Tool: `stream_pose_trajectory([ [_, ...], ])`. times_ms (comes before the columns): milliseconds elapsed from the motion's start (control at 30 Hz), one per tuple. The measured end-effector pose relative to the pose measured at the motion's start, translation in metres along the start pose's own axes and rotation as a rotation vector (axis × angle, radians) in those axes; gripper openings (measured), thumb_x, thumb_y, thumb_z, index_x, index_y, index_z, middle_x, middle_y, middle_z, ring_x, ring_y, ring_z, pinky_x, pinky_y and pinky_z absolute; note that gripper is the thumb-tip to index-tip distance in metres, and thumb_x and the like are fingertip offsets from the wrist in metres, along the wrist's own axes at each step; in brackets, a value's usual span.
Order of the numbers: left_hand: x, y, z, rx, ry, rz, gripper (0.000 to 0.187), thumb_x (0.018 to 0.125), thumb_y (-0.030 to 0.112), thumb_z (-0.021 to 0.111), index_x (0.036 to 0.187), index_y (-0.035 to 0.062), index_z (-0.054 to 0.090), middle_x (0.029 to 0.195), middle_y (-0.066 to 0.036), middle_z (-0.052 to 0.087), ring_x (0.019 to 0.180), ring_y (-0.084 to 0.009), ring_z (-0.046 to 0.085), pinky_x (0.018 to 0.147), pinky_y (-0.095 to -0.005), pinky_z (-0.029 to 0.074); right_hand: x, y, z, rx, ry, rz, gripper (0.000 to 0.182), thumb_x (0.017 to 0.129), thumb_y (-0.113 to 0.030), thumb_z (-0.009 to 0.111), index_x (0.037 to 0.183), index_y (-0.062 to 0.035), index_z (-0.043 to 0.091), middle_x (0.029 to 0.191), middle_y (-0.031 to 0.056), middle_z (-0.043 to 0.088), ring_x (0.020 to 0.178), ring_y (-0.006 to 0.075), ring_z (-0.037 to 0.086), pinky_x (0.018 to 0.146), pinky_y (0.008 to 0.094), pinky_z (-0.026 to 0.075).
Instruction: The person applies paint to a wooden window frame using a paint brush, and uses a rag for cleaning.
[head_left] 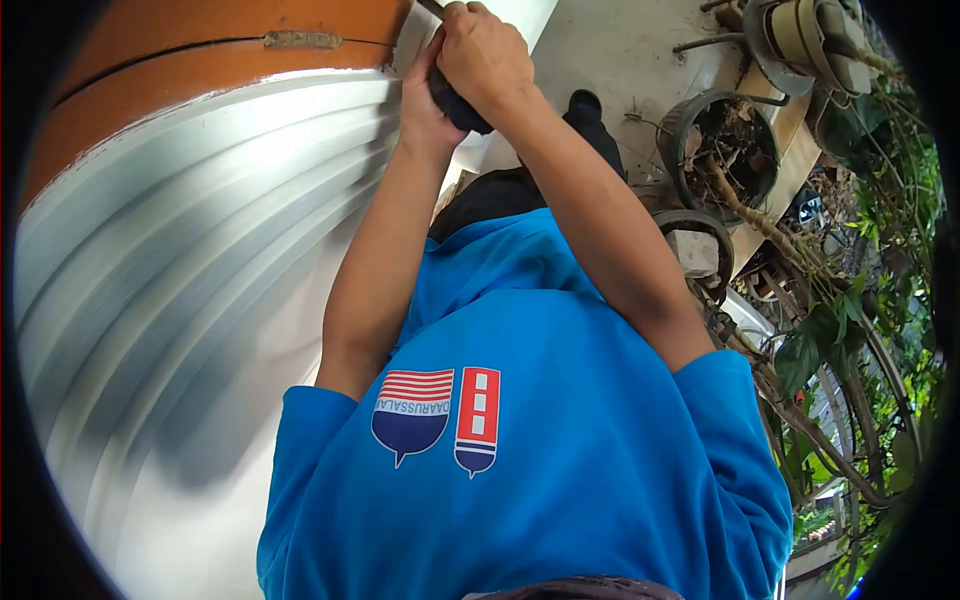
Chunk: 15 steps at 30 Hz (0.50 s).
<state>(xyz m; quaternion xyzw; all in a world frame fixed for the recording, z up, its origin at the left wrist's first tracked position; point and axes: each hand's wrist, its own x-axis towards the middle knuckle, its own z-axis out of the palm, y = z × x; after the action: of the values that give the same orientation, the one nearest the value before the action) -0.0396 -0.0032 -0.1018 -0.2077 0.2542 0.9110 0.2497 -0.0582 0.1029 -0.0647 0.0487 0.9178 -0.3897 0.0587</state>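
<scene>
Both my hands are together at the top of the head view, close to the edge of an orange-brown panel [190, 45]. My left hand [425, 105] is closed around the side of a black, bulky handle-like thing [460, 108]. My right hand [488, 55] lies over its upper part with the fingers curled closed. A thin dark, flat piece [430, 8] sticks out past my fingers at the top edge. It seems to belong to the black thing, but my fingers hide the join, so its exact kind does not show.
A white ribbed moulding [230, 210] runs along the left, below the panel with its hinge [302, 39]. On the right stand a dark plant pot [675, 150] with dry leaves, another pot [722, 235] holding a block, and leafy branches [810, 350]. My shoe [585, 99] is on the pale floor [600, 45].
</scene>
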Motion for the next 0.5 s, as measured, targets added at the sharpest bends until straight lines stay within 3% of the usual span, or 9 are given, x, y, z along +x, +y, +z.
stream_pose_trajectory([
  [67,0.003,0.0,0.005,0.029,0.073,0.011,0.033,0.099,0.031,0.054,0.12,0.007,0.064,0.115,-0.008,0.069,0.108,-0.0219,0.066,0.094,-0.0358,0.052,0.007,0.003,0.009,0.008,0.03,-0.001,0.028,0.088,-0.018,0.057,0.109,-0.0013,0.064,0.112,0.018,0.066,0.089,0.0394,0.07,0.079,0.0453,0.058],
  [167,0.006,0.008,-0.01,-0.143,-0.045,-0.069,0.04,0.1,0.035,0.045,0.122,0.0053,0.061,0.118,-0.011,0.068,0.109,-0.0261,0.065,0.097,-0.041,0.051,0.008,0.001,0.015,-0.017,0.037,-0.036,0.028,0.087,-0.018,0.058,0.107,0.0004,0.063,0.108,0.0187,0.066,0.088,0.0384,0.07,0.077,0.0439,0.058],
  [267,-0.001,0.005,-0.01,-0.062,0.12,0.027,0.043,0.101,0.036,0.041,0.124,0.0051,0.06,0.119,-0.012,0.067,0.11,-0.0268,0.064,0.097,-0.0423,0.051,0.001,-0.004,0.014,-0.057,0.023,-0.11,0.027,0.085,-0.017,0.059,0.105,0.0021,0.062,0.105,0.019,0.067,0.085,0.0368,0.071,0.073,0.0424,0.059],
  [500,-0.036,-0.001,-0.016,0.136,0.194,0.047,0.047,0.101,0.037,0.036,0.131,0.0055,0.053,0.128,-0.015,0.061,0.117,-0.0291,0.06,0.099,-0.0431,0.05,-0.025,-0.008,0.021,-0.113,-0.031,-0.213,0.023,0.085,-0.014,0.059,0.101,0.0025,0.061,0.1,0.0178,0.067,0.082,0.0338,0.072,0.069,0.0403,0.059],
])
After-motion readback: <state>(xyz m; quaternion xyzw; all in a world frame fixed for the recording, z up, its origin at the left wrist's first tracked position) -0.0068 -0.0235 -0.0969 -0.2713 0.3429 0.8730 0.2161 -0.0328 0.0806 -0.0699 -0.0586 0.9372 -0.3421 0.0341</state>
